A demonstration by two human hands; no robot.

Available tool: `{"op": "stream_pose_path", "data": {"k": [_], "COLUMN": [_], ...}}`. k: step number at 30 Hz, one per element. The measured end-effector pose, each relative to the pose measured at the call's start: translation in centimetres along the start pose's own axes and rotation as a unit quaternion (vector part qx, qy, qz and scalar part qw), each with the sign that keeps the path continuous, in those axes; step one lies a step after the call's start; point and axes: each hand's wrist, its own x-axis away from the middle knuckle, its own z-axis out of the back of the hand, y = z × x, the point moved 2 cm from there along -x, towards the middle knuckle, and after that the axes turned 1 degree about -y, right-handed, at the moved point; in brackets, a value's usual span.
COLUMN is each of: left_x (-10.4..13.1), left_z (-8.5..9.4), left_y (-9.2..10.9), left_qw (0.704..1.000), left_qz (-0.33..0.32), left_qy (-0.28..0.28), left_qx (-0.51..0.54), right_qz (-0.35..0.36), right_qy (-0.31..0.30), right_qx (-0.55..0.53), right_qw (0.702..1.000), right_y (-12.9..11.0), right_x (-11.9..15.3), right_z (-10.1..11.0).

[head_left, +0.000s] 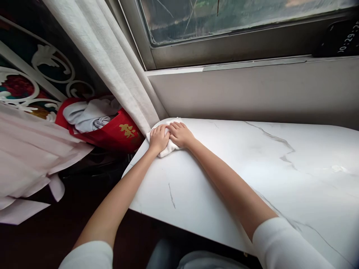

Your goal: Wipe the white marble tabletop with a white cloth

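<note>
A white cloth (169, 149) lies bunched at the far left corner of a white table (202, 194) with grey marbled veins. My left hand (159, 139) presses down on the cloth's left part, its fingers curved over it. Right beside it, my right hand (180, 134) rests on the cloth's right part with its fingers pointing up and left. The two hands nearly touch at the thumbs. Both palms are hidden against the cloth.
A red bag (112, 134) with grey fabric stands left of the table, beside a pale curtain (112, 56). Pink fabric (30, 157) hangs farther left. Behind the table are a wall (238, 93) and a window (238, 18). A dark device (340, 37) sits at the upper right.
</note>
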Motion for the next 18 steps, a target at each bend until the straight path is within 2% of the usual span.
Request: {"op": "stream_pose_path", "data": {"k": [5,9,13,18], "left_x": [-5.0,-7.5,-8.7,-8.3], "left_z": [-1.9,-2.9,-3.5,-3.3], "left_y": [-0.3,-0.4,-0.4,-0.2], "left_qw": [0.999,0.997,0.997,0.997], "left_qz": [-0.038,-0.064,-0.068,-0.073], "left_qy": [-0.017,-0.023,-0.029,-0.036], "left_qx": [0.033,0.025,0.018,0.010], "right_qz": [-0.070,-0.101,-0.123,-0.114], "right_qy": [0.009,0.025,0.039,0.040], "right_qx": [0.018,0.040,0.052,0.056], "right_qw": [0.997,0.994,0.990,0.991], "right_y": [2.9,4.2,4.7,4.5], "right_x": [-2.1,-3.1,-3.5,-3.2], "right_z": [0.0,0.0,0.0,-0.1]}}
